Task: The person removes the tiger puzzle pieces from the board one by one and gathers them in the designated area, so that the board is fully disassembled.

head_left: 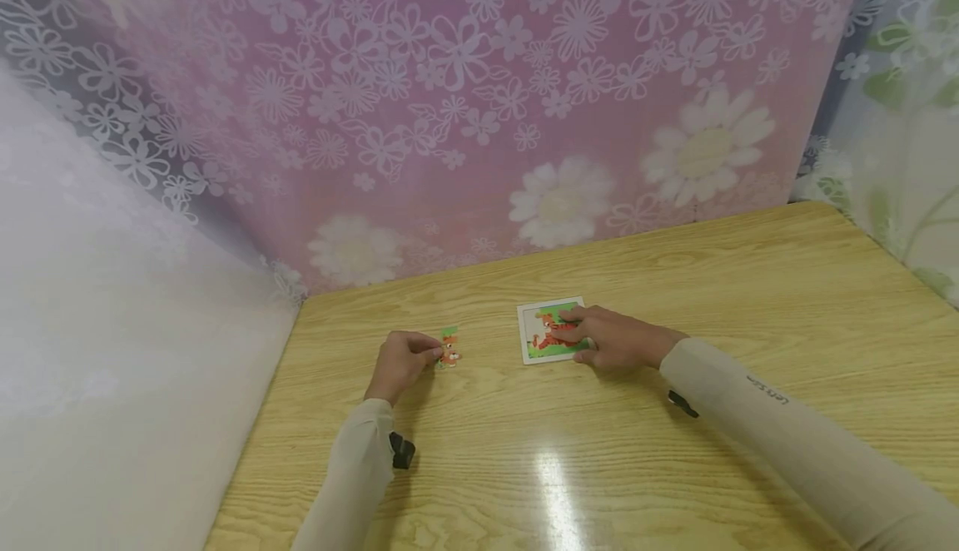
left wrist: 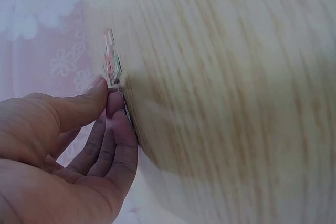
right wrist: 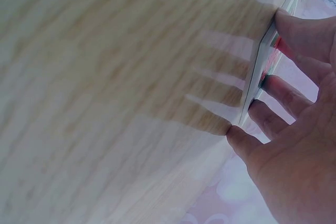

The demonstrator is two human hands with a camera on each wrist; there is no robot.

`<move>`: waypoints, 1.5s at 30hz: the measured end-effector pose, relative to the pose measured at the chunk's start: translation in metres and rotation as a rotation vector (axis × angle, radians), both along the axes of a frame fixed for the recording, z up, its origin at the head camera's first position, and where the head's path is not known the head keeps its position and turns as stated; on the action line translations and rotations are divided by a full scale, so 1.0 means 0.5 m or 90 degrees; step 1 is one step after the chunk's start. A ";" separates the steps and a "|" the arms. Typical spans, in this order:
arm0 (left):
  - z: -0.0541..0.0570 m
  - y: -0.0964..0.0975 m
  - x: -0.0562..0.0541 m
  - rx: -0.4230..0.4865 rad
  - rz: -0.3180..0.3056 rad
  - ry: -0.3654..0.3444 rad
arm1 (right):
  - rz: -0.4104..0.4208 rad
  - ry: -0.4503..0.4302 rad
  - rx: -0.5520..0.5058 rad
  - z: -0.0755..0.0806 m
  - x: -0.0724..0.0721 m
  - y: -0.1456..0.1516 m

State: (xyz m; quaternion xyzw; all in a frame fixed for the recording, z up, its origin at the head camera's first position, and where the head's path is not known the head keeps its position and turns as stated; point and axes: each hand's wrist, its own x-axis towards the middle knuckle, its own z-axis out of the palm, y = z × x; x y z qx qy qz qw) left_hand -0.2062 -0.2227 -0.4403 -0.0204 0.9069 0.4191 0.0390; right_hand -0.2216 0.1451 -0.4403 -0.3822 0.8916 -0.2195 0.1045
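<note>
My left hand (head_left: 400,364) is at the left of a small cluster of puzzle pieces (head_left: 449,349) with orange, white and green print. In the left wrist view, thumb and index finger pinch the edge of a small flat puzzle piece (left wrist: 112,91), mostly hidden by the fingertips. Further right lies a square puzzle board (head_left: 522,336) with a pale frame and a striped tiger on green. My right hand (head_left: 616,340) rests over its right side, fingers spread on the picture and the thumb at the near edge. A bare pale patch shows at the board's upper left.
Both things lie on a wood-grain table (head_left: 479,434) with a bright reflection near the front. A pink flowered curtain (head_left: 464,118) hangs along the back edge. White cloth (head_left: 135,326) borders the left, and a leafy patterned curtain (head_left: 914,118) the right.
</note>
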 end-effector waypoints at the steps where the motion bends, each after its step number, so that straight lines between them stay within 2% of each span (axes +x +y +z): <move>1: 0.000 0.000 0.000 0.000 -0.001 0.001 | -0.001 -0.002 -0.001 0.001 0.000 0.000; 5: 0.003 0.003 -0.003 -0.004 -0.005 0.017 | -0.003 -0.007 -0.001 0.000 0.001 0.001; 10: 0.018 0.022 -0.008 -0.009 -0.028 0.050 | -0.006 -0.006 -0.001 -0.001 0.000 0.002; 17: 0.039 0.075 -0.013 0.008 -0.067 0.037 | -0.007 -0.005 0.001 0.000 0.000 0.001; 22: 0.034 0.115 -0.021 0.010 -0.103 0.039 | -0.010 -0.013 -0.003 -0.001 0.000 0.002; 32: 0.027 0.189 -0.024 -0.041 -0.157 0.038 | -0.012 -0.010 0.005 -0.005 -0.002 0.001; 38: 0.027 0.216 -0.018 -0.041 -0.196 0.026 | -0.007 0.000 0.007 -0.003 -0.002 0.002; 45: 0.017 0.234 -0.020 -0.052 -0.222 0.016 | 0.002 -0.008 -0.010 -0.001 0.000 0.004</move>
